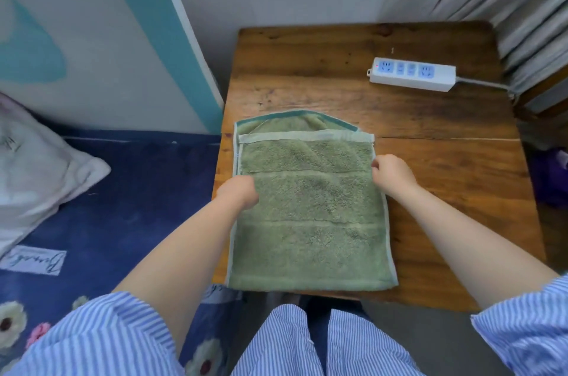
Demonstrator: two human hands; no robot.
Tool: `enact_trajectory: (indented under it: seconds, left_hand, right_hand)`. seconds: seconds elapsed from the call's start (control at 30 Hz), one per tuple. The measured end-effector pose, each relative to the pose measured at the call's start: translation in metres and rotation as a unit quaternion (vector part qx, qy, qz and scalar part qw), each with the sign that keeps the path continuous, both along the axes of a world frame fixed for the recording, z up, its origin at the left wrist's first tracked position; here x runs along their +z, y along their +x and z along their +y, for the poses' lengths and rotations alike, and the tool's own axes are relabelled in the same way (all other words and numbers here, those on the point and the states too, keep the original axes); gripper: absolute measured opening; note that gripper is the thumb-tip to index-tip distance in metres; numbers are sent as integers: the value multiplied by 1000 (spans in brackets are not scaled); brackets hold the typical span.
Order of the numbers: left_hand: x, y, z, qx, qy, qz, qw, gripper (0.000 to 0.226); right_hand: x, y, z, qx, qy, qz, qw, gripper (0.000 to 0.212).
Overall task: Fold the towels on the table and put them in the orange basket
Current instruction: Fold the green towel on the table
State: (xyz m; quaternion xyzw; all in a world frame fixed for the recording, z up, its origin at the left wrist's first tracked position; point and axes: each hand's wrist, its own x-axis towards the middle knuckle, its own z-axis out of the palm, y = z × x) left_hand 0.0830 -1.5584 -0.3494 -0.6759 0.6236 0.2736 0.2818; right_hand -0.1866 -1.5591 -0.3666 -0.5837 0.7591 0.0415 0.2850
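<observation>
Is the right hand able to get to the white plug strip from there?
Probably yes. Only bare table lies between the right hand and the strip, though that hand now pinches the towel.

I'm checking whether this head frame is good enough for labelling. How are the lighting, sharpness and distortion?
Head view: soft, even light with no glare on the wooden table; wide-angle bending bows the table edges and the wall stripe; the green towel reads fairly sharp, while the left hand and right hand at its side edges look slightly smeared, so finger detail is unclear.
</observation>
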Motion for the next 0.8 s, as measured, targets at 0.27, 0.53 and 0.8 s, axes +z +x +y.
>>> enact_trajectory:
  seconds: [0.27, 0.53, 0.8]
  left_hand:
    - [-16, -16, -78, 29, -77, 6, 997, 36]
    - [-44, -9, -109, -13, -122, 1, 992, 37]
    - [-30, 20, -122, 4, -107, 117, 987, 10]
  right_hand:
    - [-23, 4, -70, 57, -19, -4, 998, 45]
    - [-31, 2, -88, 73, -1, 58, 996, 32]
    - [-15, -7, -99, 51, 87, -47, 994, 26]
